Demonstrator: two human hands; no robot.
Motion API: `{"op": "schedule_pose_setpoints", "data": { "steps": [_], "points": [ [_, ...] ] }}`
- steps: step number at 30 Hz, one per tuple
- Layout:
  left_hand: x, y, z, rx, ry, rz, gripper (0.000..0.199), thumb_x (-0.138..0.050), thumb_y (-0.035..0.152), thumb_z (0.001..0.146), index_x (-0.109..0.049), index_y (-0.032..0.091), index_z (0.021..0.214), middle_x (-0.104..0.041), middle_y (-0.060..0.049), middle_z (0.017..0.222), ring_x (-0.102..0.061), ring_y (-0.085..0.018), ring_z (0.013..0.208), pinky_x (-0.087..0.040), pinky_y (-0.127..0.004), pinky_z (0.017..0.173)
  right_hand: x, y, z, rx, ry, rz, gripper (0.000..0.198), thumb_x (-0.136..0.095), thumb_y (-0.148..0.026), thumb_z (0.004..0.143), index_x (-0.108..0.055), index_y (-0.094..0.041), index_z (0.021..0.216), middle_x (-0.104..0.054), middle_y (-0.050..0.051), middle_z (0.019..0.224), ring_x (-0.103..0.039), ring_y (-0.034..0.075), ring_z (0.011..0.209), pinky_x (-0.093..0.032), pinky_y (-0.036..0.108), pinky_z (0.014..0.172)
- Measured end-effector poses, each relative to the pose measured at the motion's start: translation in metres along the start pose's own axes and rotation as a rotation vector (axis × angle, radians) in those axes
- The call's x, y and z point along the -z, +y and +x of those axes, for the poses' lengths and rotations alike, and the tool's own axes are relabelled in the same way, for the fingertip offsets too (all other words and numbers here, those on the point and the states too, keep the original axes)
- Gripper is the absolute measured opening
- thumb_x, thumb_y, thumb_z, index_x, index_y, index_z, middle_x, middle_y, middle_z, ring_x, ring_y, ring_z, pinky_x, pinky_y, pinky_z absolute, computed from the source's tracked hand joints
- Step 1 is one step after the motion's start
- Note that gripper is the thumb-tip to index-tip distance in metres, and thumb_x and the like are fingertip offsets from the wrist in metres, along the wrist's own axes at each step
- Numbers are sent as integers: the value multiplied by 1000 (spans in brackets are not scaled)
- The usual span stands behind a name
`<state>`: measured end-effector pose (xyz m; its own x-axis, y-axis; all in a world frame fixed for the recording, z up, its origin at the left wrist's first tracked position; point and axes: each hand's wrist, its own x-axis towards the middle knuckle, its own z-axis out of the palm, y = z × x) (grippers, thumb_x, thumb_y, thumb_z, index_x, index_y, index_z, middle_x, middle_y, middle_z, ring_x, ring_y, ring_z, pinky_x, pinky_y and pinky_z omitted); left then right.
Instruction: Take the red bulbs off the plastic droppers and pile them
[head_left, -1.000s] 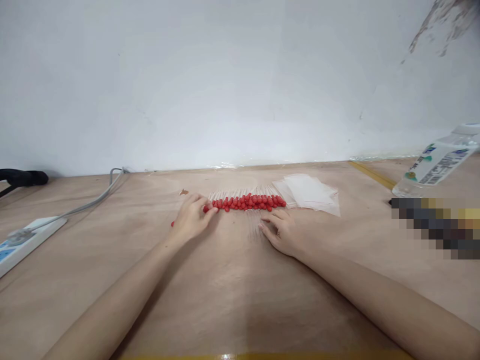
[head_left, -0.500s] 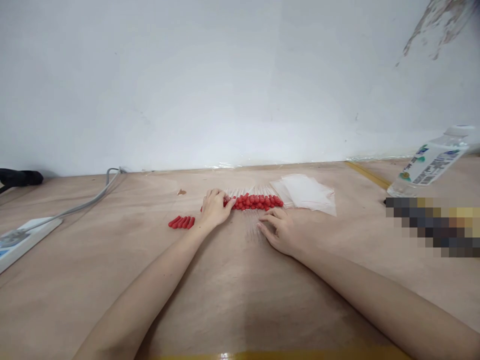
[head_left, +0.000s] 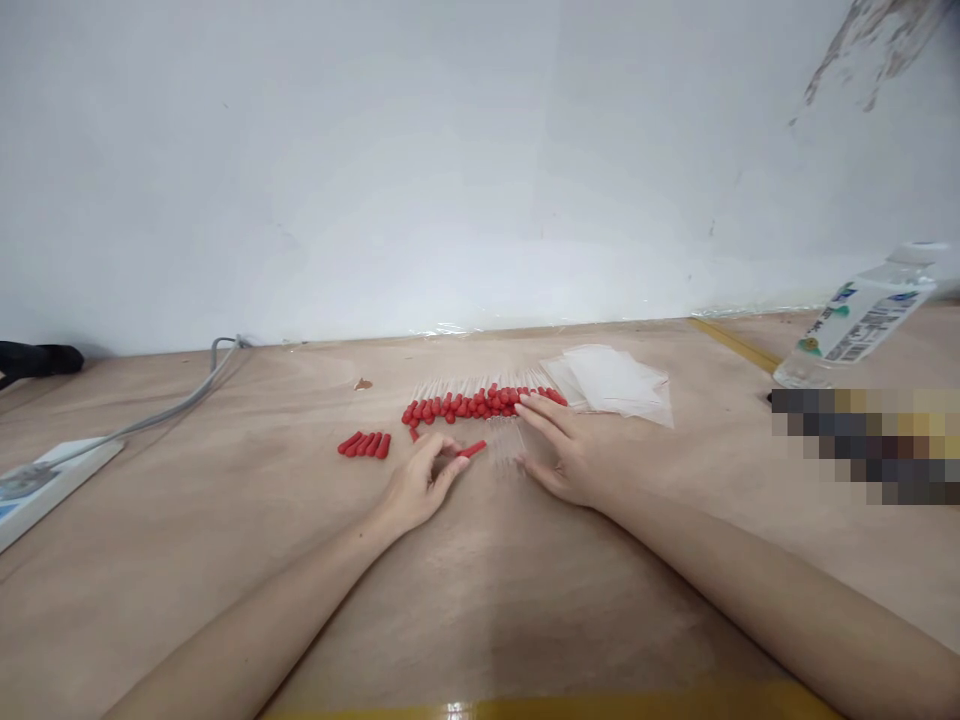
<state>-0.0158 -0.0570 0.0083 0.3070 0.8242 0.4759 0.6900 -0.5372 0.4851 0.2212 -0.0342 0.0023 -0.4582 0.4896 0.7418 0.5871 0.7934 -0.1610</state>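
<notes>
A red rubber dropper bulb (head_left: 474, 449) is pinched between the thumb and finger of my left hand (head_left: 416, 485), its narrow end pointing right toward a bunch of clear thin tubes (head_left: 506, 447). Around that bunch lies my right hand (head_left: 574, 460), fingers stretched apart, thumb beside the tubes and fingertips at the red bulbs. Behind both hands runs a row of droppers (head_left: 465, 405), red bulbs toward me and clear stems away. Several loose red bulbs (head_left: 365, 445) sit in a line to the left. One more red piece (head_left: 413, 435) shows just behind my left hand.
Flat clear plastic bags (head_left: 619, 380) are stacked right of the droppers. A tilted-looking plastic bottle (head_left: 859, 320) stands at the far right, behind a pixelated patch. On the left are a white power strip (head_left: 67, 470) with a grey cable (head_left: 172, 405) and a black object (head_left: 41, 362).
My left hand has come back toward me from the dropper row, now with a red bulb in its pinch. My right fingers have spread and reached up to the bulbs.
</notes>
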Motion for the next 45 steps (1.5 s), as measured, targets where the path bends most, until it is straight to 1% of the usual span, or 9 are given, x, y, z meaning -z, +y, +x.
{"op": "schedule_pose_setpoints", "data": {
  "steps": [4,8,11,16,22,27,32,39,45],
  "points": [
    [-5,1,-2,-170,-47,21,11,-46,28,86,-53,19,89,-59,-5,82,-55,-17,77,-45,-31,70,-4,4,-2,111,-106,-1,44,-51,-35,83,-46,-20,124,-48,10,128,-35,24,125,-33,48,101],
    [-6,2,-2,-244,-41,21,7,-47,23,85,-53,18,87,-61,-5,85,-55,-17,82,-46,-31,74,-11,6,-4,153,-140,13,26,-50,-29,85,-59,-21,108,-55,6,121,-37,21,125,-32,45,102],
    [-7,3,-2,-262,-23,22,10,-50,23,83,-54,18,92,-61,-6,89,-56,-18,86,-46,-33,78,-14,5,-3,170,-132,41,20,-48,-24,86,-63,-19,99,-61,6,113,-41,20,121,-36,42,100],
    [-15,9,3,-297,-2,33,30,-57,28,80,-54,18,108,-60,-9,105,-54,-21,101,-45,-37,89,-15,2,-2,193,-98,38,19,-50,-25,85,-64,-18,95,-64,6,106,-46,21,117,-40,42,97],
    [-29,6,9,-415,9,78,21,-52,24,84,-60,17,102,-66,-6,98,-58,-19,98,-49,-37,86,-20,-1,-3,211,-50,17,18,-50,-22,85,-65,-16,93,-67,6,99,-52,22,109,-45,40,91],
    [-32,3,9,-480,68,136,18,-49,21,85,-61,16,98,-68,-6,96,-59,-19,101,-48,-39,91,-26,0,-5,256,-11,23,20,-47,-19,86,-64,-11,93,-68,9,94,-59,21,98,-51,36,86],
    [-29,3,8,-501,-1,176,20,-45,19,87,-59,14,101,-65,-8,104,-54,-19,109,-43,-40,98,-24,-2,-4,310,-30,45,20,-45,-16,87,-62,-8,94,-66,13,97,-61,18,94,-50,33,89],
    [-22,8,5,-462,-127,127,22,-41,19,88,-58,15,100,-64,-8,105,-53,-18,110,-35,-42,104,-20,-4,-5,378,-40,15,17,-45,-16,86,-61,-11,91,-67,10,96,-60,16,95,-47,31,92],
    [-17,11,4,-437,-195,91,22,-39,19,88,-59,15,96,-65,-7,100,-55,-17,107,-33,-43,105,-20,-5,-6,401,-56,-14,18,-44,-17,88,-60,-12,95,-66,9,98,-58,15,100,-45,30,95]
  ]
}}
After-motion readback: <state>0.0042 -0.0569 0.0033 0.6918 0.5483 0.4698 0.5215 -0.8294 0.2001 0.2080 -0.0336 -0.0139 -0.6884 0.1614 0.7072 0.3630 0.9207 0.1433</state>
